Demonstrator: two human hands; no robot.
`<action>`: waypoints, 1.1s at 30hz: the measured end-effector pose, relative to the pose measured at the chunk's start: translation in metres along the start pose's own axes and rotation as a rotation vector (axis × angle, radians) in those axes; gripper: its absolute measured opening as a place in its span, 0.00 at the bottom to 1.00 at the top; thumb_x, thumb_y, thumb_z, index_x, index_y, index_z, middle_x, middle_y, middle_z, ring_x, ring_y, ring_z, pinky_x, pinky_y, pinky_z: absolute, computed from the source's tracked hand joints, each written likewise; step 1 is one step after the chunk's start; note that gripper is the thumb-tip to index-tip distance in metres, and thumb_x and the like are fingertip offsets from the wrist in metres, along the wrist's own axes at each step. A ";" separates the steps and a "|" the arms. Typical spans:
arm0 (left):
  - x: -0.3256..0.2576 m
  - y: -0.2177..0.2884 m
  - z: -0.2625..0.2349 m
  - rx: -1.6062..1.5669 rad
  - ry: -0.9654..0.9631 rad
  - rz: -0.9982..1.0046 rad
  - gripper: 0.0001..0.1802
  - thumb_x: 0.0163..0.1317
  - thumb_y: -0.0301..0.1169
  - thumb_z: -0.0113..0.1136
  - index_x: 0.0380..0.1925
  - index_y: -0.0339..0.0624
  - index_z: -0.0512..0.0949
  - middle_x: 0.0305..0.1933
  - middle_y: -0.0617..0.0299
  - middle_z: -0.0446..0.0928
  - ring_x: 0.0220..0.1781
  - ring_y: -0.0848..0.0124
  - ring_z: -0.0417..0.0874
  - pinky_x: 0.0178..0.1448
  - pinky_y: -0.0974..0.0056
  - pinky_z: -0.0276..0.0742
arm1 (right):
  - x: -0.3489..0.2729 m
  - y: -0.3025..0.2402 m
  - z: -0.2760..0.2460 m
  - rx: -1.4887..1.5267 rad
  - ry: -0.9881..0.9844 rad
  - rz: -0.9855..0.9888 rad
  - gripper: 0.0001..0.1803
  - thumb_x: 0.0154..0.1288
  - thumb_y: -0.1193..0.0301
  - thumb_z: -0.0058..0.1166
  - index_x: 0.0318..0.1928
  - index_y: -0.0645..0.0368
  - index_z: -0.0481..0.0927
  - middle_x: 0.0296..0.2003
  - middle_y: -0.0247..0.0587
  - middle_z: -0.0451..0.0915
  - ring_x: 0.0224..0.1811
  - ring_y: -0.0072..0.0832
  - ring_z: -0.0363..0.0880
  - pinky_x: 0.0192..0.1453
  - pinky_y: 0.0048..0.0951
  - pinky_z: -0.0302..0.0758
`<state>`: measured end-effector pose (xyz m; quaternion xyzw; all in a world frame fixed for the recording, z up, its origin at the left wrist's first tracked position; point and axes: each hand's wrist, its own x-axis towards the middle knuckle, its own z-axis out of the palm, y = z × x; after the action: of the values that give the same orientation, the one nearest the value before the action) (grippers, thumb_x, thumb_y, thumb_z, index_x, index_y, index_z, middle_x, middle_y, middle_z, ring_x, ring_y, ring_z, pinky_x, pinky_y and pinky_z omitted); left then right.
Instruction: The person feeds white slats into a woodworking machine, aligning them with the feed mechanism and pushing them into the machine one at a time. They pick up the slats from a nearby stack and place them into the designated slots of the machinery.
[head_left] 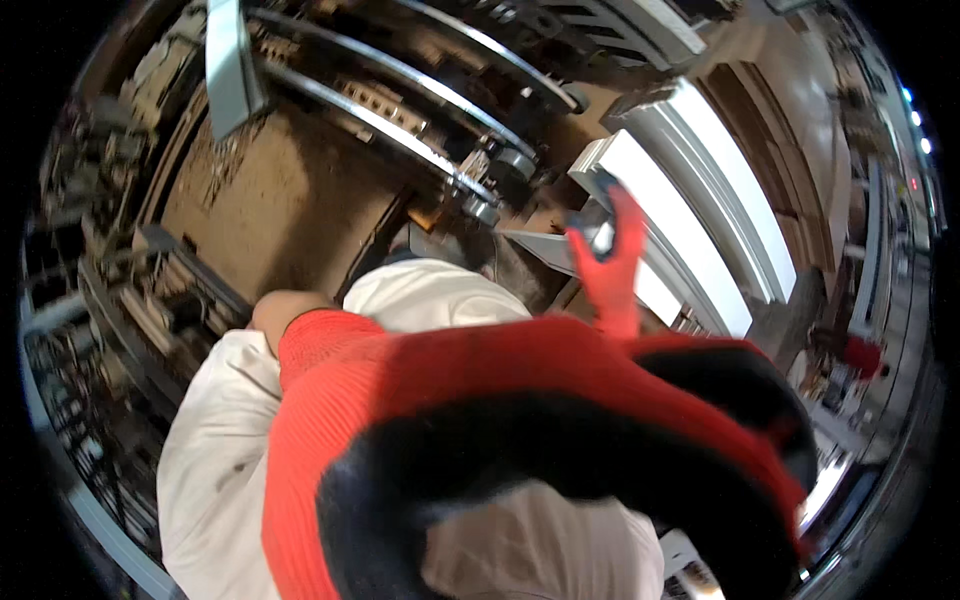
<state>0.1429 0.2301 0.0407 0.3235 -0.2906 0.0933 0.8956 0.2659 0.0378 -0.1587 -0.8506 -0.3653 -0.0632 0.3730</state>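
My left hand [540, 400], in a red knit glove with a black coated palm, is very near the camera and fills the lower middle. Its fingers curve over to the right, apart from the thumb, with nothing visible between them. Farther off, my right hand [608, 265], gloved the same way, reaches toward a stack of long white panels [660, 200]. Thumb and fingers are spread beside the near panel's end; motion blurs them, and whether they touch it I cannot tell. My left glove hides the right forearm.
Curved metal rails [400, 125] with rollers cross the top above a brown board [270, 200]. A grey strip [228, 75] hangs at upper left. Brown panels [770, 140] lean behind the white ones. Machine parts [100, 380] crowd the left side.
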 end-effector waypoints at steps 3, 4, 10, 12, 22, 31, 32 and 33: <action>0.003 -0.019 0.022 -0.061 0.015 0.056 0.21 0.67 0.44 0.53 0.43 0.33 0.76 0.53 0.40 0.76 0.57 0.50 0.76 0.65 0.44 0.68 | -0.010 0.026 -0.075 -0.112 0.052 0.149 0.35 0.54 0.72 0.66 0.64 0.63 0.71 0.62 0.50 0.72 0.68 0.44 0.66 0.73 0.42 0.59; 0.004 -0.025 0.026 -0.080 0.010 0.059 0.21 0.67 0.44 0.53 0.44 0.33 0.76 0.53 0.41 0.76 0.57 0.50 0.76 0.65 0.45 0.68 | -0.026 0.060 -0.095 -0.250 0.105 0.099 0.36 0.54 0.71 0.66 0.65 0.61 0.70 0.63 0.49 0.72 0.68 0.44 0.65 0.73 0.42 0.58; 0.014 -0.057 0.055 -0.127 0.056 0.134 0.22 0.68 0.43 0.53 0.48 0.33 0.74 0.55 0.45 0.76 0.58 0.55 0.75 0.66 0.49 0.68 | -0.043 0.143 -0.159 -0.546 -0.215 0.173 0.44 0.51 0.61 0.70 0.67 0.58 0.66 0.64 0.51 0.69 0.68 0.48 0.64 0.73 0.46 0.58; 0.015 -0.064 0.060 -0.151 0.056 0.133 0.22 0.68 0.43 0.53 0.50 0.33 0.74 0.56 0.46 0.75 0.59 0.56 0.75 0.66 0.51 0.67 | -0.050 0.159 -0.165 -0.548 -0.287 0.189 0.46 0.49 0.60 0.71 0.68 0.58 0.65 0.65 0.50 0.69 0.69 0.47 0.63 0.73 0.46 0.57; 0.014 -0.055 0.061 -0.220 0.072 0.092 0.24 0.70 0.41 0.53 0.58 0.33 0.71 0.59 0.54 0.74 0.61 0.63 0.74 0.66 0.58 0.67 | -0.054 0.187 -0.168 -0.611 -0.367 0.292 0.51 0.41 0.63 0.74 0.68 0.55 0.64 0.66 0.52 0.67 0.70 0.50 0.61 0.73 0.49 0.57; -0.018 -0.084 -0.054 -0.176 0.160 -0.332 0.25 0.71 0.41 0.53 0.61 0.37 0.71 0.59 0.61 0.74 0.60 0.72 0.74 0.64 0.67 0.68 | -0.050 0.186 -0.173 -0.535 -0.305 0.318 0.45 0.36 0.66 0.71 0.61 0.59 0.72 0.61 0.54 0.71 0.66 0.50 0.65 0.70 0.49 0.61; -0.025 -0.090 -0.067 -0.114 0.174 -0.424 0.25 0.70 0.43 0.55 0.59 0.38 0.72 0.56 0.63 0.74 0.58 0.73 0.74 0.62 0.69 0.68 | -0.047 0.172 -0.172 -0.518 -0.244 0.289 0.45 0.33 0.68 0.71 0.60 0.61 0.73 0.61 0.54 0.71 0.66 0.51 0.66 0.70 0.50 0.62; -0.032 -0.098 -0.080 -0.053 0.182 -0.517 0.25 0.69 0.45 0.58 0.57 0.39 0.74 0.54 0.64 0.74 0.56 0.75 0.74 0.59 0.70 0.69 | -0.042 0.154 -0.171 -0.489 -0.219 0.276 0.44 0.33 0.70 0.71 0.59 0.61 0.73 0.60 0.55 0.71 0.65 0.51 0.65 0.70 0.49 0.62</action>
<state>0.1880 0.2056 -0.0789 0.3537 -0.1190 -0.1172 0.9203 0.3668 -0.1724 -0.1433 -0.9585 -0.2583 -0.0057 0.1204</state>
